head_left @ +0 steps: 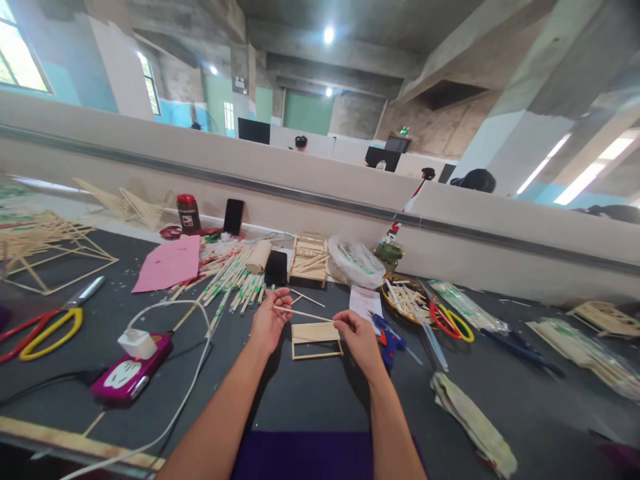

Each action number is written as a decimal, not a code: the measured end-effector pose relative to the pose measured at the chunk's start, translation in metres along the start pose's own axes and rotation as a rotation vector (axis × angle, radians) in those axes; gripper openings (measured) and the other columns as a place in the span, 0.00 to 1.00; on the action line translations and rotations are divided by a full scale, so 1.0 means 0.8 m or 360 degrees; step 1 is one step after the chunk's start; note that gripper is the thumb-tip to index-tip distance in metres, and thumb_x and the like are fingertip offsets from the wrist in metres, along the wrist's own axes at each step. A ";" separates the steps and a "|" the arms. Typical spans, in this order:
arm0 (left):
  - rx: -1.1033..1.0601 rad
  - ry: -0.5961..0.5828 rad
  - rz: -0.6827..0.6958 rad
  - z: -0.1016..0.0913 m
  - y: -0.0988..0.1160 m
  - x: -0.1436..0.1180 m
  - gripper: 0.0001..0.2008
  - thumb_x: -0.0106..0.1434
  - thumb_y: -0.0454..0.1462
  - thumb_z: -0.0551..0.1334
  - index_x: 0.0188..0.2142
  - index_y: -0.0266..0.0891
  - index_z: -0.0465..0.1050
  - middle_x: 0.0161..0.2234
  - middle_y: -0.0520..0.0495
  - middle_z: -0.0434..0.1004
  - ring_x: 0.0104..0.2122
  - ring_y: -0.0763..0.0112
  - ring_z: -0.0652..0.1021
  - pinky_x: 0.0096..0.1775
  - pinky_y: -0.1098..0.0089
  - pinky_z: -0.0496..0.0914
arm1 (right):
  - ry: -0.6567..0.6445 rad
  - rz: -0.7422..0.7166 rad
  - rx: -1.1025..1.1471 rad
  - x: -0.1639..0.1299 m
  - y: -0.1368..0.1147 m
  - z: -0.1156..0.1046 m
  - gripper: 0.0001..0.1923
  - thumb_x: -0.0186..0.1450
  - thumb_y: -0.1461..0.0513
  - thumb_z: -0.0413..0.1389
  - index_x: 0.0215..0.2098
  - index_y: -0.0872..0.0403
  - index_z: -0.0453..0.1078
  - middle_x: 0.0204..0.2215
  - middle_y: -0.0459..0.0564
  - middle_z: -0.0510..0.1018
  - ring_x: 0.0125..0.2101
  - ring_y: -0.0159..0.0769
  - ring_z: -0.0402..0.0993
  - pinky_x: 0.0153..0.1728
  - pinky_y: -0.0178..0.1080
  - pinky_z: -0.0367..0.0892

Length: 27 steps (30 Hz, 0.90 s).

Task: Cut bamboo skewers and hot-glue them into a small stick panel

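Above the dark grey surface (310, 393), left hand (269, 319) and right hand (356, 333) pinched one thin wooden stick (303, 313) over one small wooden stick frame (317, 339). Two red-and-yellow scissors (47, 327) (450, 323) lay apart in a bare concrete hall.

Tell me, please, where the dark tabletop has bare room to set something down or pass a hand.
Bare patches: between the pink sheet and the white cable; and right of the right hand, before the folded wrappers. Crowded: behind the stick both hands hold, chopsticks, small frame, glue gun.
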<state>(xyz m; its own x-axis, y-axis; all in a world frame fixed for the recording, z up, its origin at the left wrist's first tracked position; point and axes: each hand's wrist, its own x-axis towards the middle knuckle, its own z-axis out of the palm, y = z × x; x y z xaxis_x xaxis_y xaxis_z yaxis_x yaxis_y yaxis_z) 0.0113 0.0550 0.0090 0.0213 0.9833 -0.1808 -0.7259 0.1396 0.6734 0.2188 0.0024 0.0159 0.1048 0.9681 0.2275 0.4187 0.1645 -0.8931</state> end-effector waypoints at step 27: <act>0.1117 0.0152 0.0428 -0.029 0.017 -0.016 0.18 0.42 0.46 0.72 0.28 0.37 0.79 0.23 0.50 0.74 0.22 0.75 0.66 0.24 0.76 0.56 | 0.0279 0.0263 0.1051 0.008 0.018 0.014 0.19 0.50 0.52 0.65 0.33 0.55 0.70 0.19 0.39 0.65 0.16 0.24 0.55 0.16 0.29 0.52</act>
<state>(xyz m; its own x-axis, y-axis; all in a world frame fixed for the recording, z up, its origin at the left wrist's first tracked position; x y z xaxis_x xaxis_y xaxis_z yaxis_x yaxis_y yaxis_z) -0.0145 0.0415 0.0040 -0.1776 0.9840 0.0146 -0.0890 -0.0308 0.9956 0.2156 0.0133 0.0005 0.2869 0.9548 0.0781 -0.2450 0.1519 -0.9575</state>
